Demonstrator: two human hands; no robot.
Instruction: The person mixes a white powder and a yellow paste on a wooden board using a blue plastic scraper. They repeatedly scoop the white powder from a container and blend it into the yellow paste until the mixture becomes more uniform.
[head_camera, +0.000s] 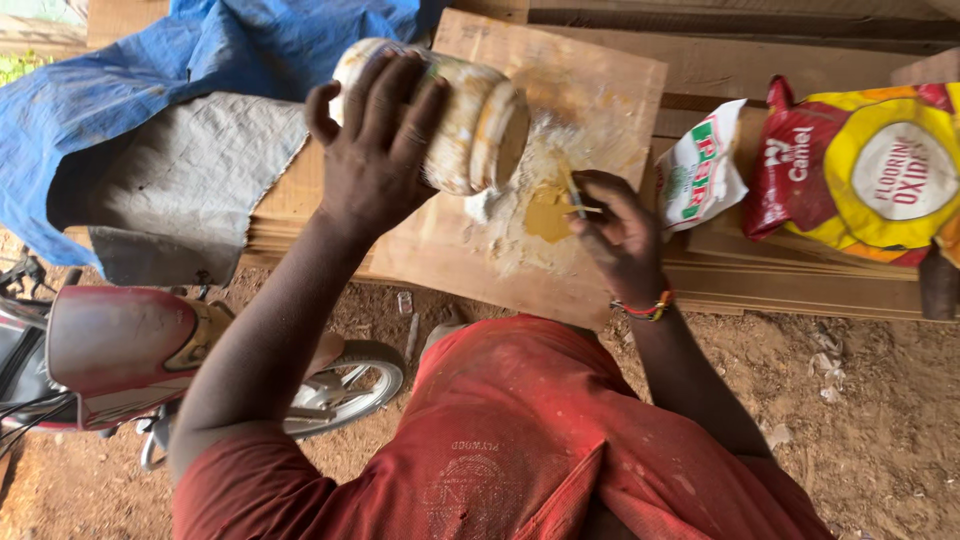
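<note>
Left hand (375, 150) wrapped round smeared plastic jar (450, 115), tipped mouth-down above plywood board (590, 80), likely so white paste drops onto it; right hand (620, 235) pinches thin stick (573, 192) in yellow-brown putty (548, 212) at board's centre, apparently stirring; glossy red-yellow powder bag (860, 165) right of board, blue tarp (230, 50) left

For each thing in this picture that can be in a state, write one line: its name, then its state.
Jar: tipped on its side, mouth open, gripped by the left hand.
Paste: spread in a patch on the board.
Thin tool: held in the right hand, tip at the paste.
Yellow and red bag: lying on its side.
Small white packet: torn open.
</note>
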